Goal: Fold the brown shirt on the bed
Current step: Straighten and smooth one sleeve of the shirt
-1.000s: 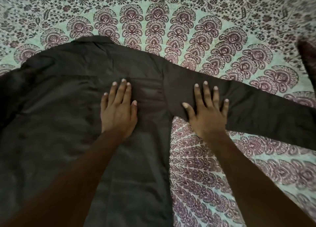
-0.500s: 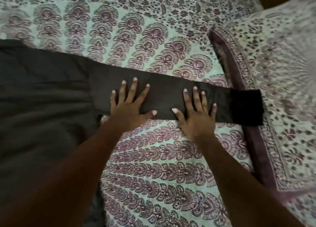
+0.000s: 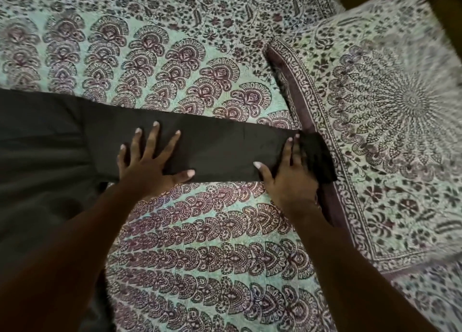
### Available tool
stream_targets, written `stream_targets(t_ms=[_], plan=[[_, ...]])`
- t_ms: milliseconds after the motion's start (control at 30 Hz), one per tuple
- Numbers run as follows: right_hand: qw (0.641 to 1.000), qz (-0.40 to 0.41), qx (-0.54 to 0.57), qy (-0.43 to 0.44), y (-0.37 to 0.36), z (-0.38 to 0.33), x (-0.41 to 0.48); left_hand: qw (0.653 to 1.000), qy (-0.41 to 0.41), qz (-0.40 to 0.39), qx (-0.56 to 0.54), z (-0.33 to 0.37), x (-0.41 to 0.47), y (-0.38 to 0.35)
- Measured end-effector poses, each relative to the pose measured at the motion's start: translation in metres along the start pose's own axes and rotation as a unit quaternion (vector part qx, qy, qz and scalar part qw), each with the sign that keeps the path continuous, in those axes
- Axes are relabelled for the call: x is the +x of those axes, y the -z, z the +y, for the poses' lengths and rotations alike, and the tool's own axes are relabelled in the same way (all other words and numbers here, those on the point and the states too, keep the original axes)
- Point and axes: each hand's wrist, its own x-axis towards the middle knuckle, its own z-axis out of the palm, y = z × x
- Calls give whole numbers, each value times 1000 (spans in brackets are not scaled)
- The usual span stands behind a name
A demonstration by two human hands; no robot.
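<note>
The brown shirt (image 3: 42, 156) lies flat on the bed, its body filling the left of the head view. One sleeve (image 3: 220, 146) stretches out to the right, and its cuff (image 3: 317, 156) reaches the edge of a pillow. My left hand (image 3: 147, 161) presses flat on the sleeve near the shoulder, fingers spread. My right hand (image 3: 287, 176) lies flat on the sleeve just before the cuff, fingers straight and together.
The bed (image 3: 200, 256) is covered with a pale green sheet printed with maroon paisley fans. A pillow (image 3: 390, 132) in a matching print lies at the right, its maroon border next to the cuff. A dark gap shows beyond the bed's top right corner.
Both hands have slid rightward from the shirt's chest and shoulder out along the sleeve. My right hand has reached the cuff; the view has swung right and the pillow has come into sight.
</note>
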Motion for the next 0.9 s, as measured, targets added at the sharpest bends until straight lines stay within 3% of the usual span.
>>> stream_targets(t_ms=[167, 300, 500, 567, 633, 733, 833, 900], plan=[[985, -30, -87, 145, 2, -21, 0, 1000, -3, 8, -1, -2, 1, -2], [977, -77, -189, 67, 19, 2, 8, 1000, 0, 16, -7, -2, -2, -2], [959, -70, -255, 106, 35, 12, 3, 999, -5, -34, -41, -1, 0, 6], [964, -72, -241, 91, 37, 2, 1, 995, -38, 15, -94, -12, -4, 13], [970, -67, -213, 100, 39, -18, -5, 983, -61, 125, -122, -34, -19, 19], [964, -64, -175, 188, 35, -64, -23, 959, 21, 265, -96, -83, -72, 9], [954, -59, -115, 270, 27, -124, -44, 944, 134, 287, -94, -127, -136, -21], [936, -62, -81, 336, 18, -172, -57, 949, 158, 259, -80, -137, -166, -43]])
